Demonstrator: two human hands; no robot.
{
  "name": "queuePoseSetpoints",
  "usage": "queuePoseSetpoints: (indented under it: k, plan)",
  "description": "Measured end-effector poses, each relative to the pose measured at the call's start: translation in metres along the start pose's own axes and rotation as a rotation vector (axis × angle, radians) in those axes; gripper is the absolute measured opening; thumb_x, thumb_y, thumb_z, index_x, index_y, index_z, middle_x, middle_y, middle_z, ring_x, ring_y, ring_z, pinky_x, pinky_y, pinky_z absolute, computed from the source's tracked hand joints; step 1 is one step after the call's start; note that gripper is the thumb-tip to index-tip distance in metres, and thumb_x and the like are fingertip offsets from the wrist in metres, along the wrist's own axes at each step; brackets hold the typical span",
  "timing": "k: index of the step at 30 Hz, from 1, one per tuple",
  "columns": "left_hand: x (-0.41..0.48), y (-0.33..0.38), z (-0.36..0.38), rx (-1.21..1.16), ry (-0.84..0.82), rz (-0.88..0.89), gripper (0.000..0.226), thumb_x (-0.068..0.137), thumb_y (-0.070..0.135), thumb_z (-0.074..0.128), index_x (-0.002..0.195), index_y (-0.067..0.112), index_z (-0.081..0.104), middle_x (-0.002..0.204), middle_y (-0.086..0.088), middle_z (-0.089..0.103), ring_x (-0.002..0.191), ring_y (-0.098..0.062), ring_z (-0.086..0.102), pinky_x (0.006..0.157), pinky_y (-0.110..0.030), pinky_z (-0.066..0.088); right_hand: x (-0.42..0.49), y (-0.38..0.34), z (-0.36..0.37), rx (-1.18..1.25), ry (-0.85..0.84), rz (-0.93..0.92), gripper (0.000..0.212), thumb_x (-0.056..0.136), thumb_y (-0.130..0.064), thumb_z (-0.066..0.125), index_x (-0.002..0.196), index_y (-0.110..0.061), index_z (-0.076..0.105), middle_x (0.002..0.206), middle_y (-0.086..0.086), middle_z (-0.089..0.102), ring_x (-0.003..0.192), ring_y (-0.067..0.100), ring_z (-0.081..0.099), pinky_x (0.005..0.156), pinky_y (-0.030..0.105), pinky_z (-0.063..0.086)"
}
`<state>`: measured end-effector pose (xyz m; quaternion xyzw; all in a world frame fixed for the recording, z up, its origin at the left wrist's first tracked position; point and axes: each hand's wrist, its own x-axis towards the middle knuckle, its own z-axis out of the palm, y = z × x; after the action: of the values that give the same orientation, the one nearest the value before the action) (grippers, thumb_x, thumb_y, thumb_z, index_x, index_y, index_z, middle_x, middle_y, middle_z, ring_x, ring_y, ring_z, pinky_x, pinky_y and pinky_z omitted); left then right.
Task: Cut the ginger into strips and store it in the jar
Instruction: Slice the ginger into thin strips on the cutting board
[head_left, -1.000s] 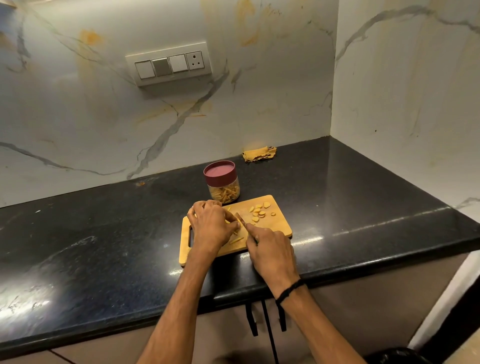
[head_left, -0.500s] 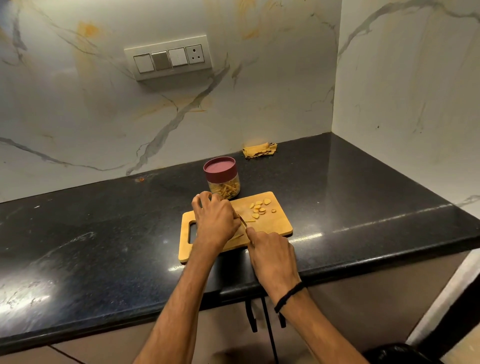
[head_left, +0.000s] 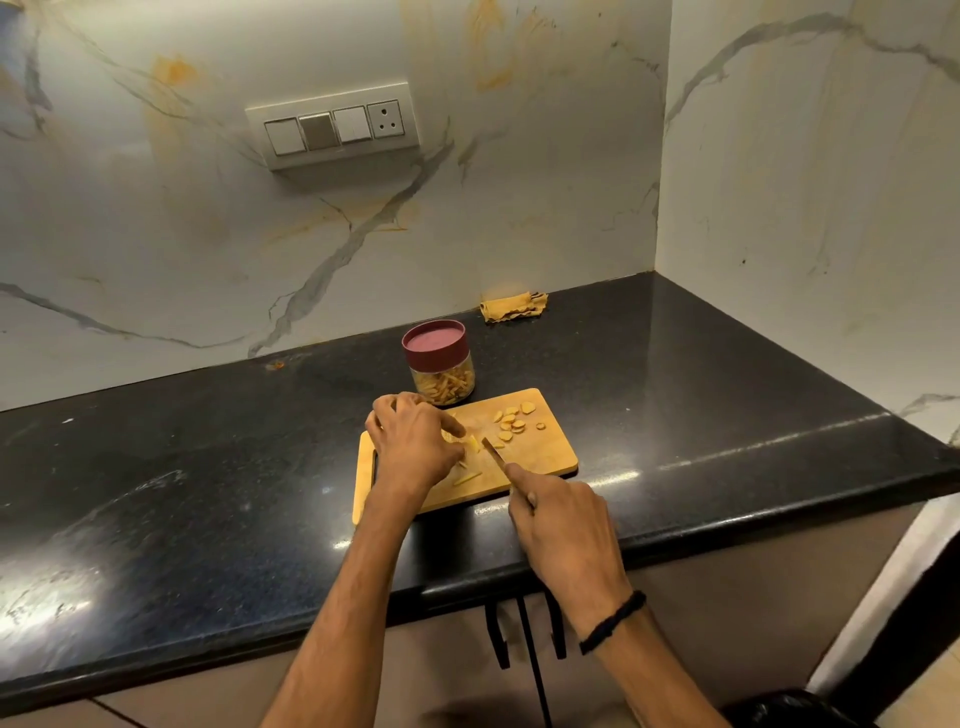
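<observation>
Head view: your left hand (head_left: 413, 447) pinches the ginger (head_left: 474, 442), right hand (head_left: 563, 530) grips the knife (head_left: 493, 453); slice thinly, evenly.

The right hand (head_left: 563, 525) hides the handle of the knife (head_left: 493, 451); only the blade shows. The left hand (head_left: 413, 447) covers most of the ginger (head_left: 474, 442) it holds down, and its fingertips are tucked under. Its wrist covers part of the board (head_left: 550, 452). Strips in the jar (head_left: 441, 382) are too small to count. A black thing (head_left: 795, 709) and both forearms are cut off by the bottom edge
</observation>
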<state>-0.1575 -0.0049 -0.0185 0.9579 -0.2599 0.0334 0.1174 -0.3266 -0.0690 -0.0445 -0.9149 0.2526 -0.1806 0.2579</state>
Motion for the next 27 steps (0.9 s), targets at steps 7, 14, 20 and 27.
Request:
queuePoseSetpoints:
  k: [7,14,20,27]
  plan:
    - [0.0,-0.003,-0.001,-0.007,-0.042,0.031,0.024,0.086,0.043,0.076,0.11,0.043,0.074,0.147,-0.001,0.042,0.138,-0.029,0.024,0.113,-0.047,0.023,0.015,-0.007,0.004,0.039,-0.049,0.027,0.039,0.104,-0.034,0.04,0.142,-0.036,0.045,0.109,-0.001,0.065,0.096,0.016,0.059,0.075,0.024,0.043]
    - [0.0,-0.002,-0.003,0.018,-0.077,0.031,0.02,0.087,0.043,0.074,0.108,0.042,0.075,0.145,-0.002,0.042,0.136,-0.029,0.026,0.113,-0.047,0.023,0.017,-0.001,0.007,0.042,-0.02,0.062,0.041,0.103,-0.035,0.04,0.144,-0.037,0.042,0.109,-0.001,0.065,0.08,0.012,0.047,0.07,0.022,0.038]
    - [0.0,0.001,-0.003,0.027,-0.07,0.036,0.02,0.088,0.041,0.074,0.108,0.038,0.076,0.143,-0.003,0.043,0.134,-0.029,0.027,0.112,-0.046,0.024,0.02,-0.001,0.008,0.071,-0.027,0.069,0.04,0.103,-0.036,0.041,0.143,-0.037,0.044,0.111,-0.001,0.064,0.081,0.011,0.048,0.069,0.022,0.039]
    - [0.0,0.001,-0.002,0.003,-0.061,0.035,0.02,0.089,0.041,0.073,0.108,0.038,0.075,0.142,-0.002,0.044,0.133,-0.027,0.029,0.112,-0.045,0.025,0.014,0.002,0.009,0.057,0.029,0.071,0.042,0.103,-0.036,0.04,0.145,-0.036,0.041,0.105,-0.003,0.065,0.077,0.008,0.046,0.065,0.018,0.034]
